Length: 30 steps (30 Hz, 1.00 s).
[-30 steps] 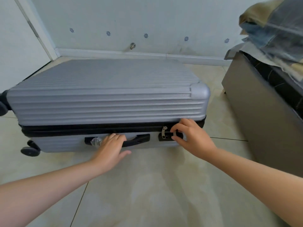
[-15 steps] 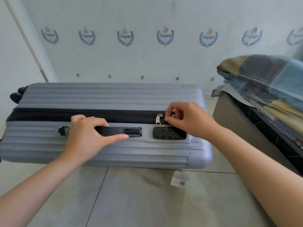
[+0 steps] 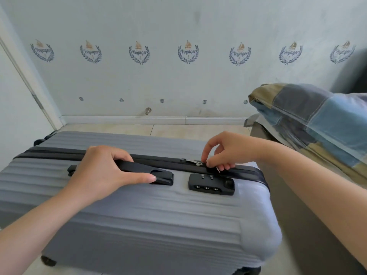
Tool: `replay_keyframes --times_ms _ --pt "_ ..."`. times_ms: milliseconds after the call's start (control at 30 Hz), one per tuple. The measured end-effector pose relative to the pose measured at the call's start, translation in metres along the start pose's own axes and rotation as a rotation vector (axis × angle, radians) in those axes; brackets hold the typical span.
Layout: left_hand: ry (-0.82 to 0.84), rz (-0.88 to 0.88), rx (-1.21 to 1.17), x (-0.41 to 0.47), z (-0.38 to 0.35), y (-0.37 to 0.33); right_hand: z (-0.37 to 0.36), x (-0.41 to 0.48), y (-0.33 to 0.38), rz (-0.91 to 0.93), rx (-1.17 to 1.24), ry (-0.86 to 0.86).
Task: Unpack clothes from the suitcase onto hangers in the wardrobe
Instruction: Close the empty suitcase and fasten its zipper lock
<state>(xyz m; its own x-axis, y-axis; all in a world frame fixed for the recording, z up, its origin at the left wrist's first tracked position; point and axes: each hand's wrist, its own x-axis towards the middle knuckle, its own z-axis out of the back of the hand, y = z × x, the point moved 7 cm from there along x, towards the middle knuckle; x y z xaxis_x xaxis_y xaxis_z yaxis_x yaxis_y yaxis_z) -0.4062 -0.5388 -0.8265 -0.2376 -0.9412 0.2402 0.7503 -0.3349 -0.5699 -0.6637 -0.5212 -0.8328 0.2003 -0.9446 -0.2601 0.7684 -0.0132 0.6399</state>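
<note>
Suitcase (image 3: 139, 215) sits shut beneath my left fingers (image 3: 119, 153), clamped round its handle (image 3: 143, 169), while my right fingers (image 3: 206, 147), now up off the lock (image 3: 211, 184) just below, pinch the zipper pull (image 3: 195, 162), so unzipping can start.

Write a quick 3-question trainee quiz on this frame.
1. True or false: the left hand grips the handle of the suitcase.
2. Fill in: in the picture, the lock sits to the ____ of the handle.
3. The right hand pinches: A) the lock B) the zip pull C) the handle.
Key: 1 true; 2 right; 3 B.
</note>
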Motion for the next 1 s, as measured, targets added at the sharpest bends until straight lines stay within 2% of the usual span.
replay_keyframes --times_ms 200,400,533,667,800,1000 --pt "0.084 0.068 0.050 -0.011 -0.005 -0.007 -0.008 -0.011 -0.026 -0.039 0.201 0.058" --pt "0.200 0.172 0.035 -0.010 -0.013 -0.010 -0.013 -0.015 -0.036 -0.060 0.381 -0.086" --pt "0.295 0.260 0.033 -0.013 -0.021 -0.010 -0.016 -0.019 -0.039 -0.078 0.521 -0.004" --pt "0.198 0.288 0.117 -0.011 -0.022 -0.015 -0.012 -0.023 -0.035 -0.030 0.496 0.021" --pt "0.089 0.281 0.056 -0.021 -0.019 -0.015 -0.008 -0.025 -0.025 0.018 0.412 0.019" --pt "0.041 0.269 0.083 -0.017 -0.024 -0.008 -0.012 -0.008 -0.016 0.055 0.335 0.076"
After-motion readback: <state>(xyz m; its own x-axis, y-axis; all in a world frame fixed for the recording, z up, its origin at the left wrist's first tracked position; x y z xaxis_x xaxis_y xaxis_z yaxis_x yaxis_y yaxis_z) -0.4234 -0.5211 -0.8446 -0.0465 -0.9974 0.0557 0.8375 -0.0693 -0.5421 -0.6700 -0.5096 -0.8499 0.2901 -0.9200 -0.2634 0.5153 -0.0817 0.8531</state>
